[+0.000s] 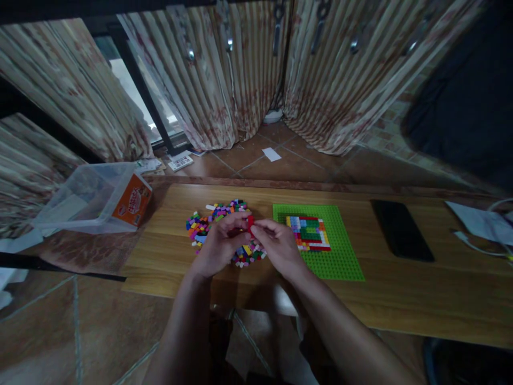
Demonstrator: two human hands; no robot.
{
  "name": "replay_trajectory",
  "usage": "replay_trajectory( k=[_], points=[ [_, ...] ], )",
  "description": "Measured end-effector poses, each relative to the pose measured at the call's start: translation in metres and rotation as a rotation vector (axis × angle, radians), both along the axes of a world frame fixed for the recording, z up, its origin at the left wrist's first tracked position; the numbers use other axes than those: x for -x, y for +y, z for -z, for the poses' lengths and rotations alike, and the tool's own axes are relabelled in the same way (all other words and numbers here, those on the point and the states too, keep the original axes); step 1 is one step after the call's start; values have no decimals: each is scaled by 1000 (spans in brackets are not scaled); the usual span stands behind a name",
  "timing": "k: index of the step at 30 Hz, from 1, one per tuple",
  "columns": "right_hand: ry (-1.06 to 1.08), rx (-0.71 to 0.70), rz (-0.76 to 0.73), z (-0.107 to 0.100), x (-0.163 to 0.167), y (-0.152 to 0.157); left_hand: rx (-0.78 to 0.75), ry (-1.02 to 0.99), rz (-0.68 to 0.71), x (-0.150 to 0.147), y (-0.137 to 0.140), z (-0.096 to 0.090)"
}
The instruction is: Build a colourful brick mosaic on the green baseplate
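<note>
Between the fingertips of my left hand [224,241] and my right hand [277,245] is a small red toy brick [250,223]. Both hands are closed on it in a pinch, above the loose pile of mixed-colour toy bricks [196,227] on the table. Part of the pile is hidden under my hands. Just right of my right hand lies a green baseplate [344,251]. On it sits a roughly square build of coloured bricks [310,233], with a green middle and red, white, yellow and blue pieces around it; my right hand covers its lower left edge.
A clear plastic bin [88,198] with an orange label stands left of the wooden table [160,256]. A black phone or tablet [402,230] lies right of the baseplate. Farther right are a white sheet [481,219] and a white cable [476,243]. Curtains [248,80] hang beyond the table.
</note>
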State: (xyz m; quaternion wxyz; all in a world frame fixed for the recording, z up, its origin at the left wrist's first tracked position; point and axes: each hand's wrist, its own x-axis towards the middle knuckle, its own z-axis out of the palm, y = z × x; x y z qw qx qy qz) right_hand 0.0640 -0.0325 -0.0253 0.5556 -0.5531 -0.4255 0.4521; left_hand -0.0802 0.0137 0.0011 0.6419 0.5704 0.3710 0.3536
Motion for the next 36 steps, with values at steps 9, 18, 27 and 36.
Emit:
replay_trajectory(
  k=[9, 18, 27, 36],
  points=[
    [-85, -27, 56, -2, -27, -7, -65, 51, 41, -28, -5, 6],
    [-672, -99, 387, -25, -139, -32, -101, 136, 22, -40, -8, 15],
    [-808, 147, 341, -9, -162, -46, -229, 262, 112, -62, -16, 22],
    [-1001, -48, 25, -6, -139, -48, -419, 426, 34, -78, -21, 24]
  ],
)
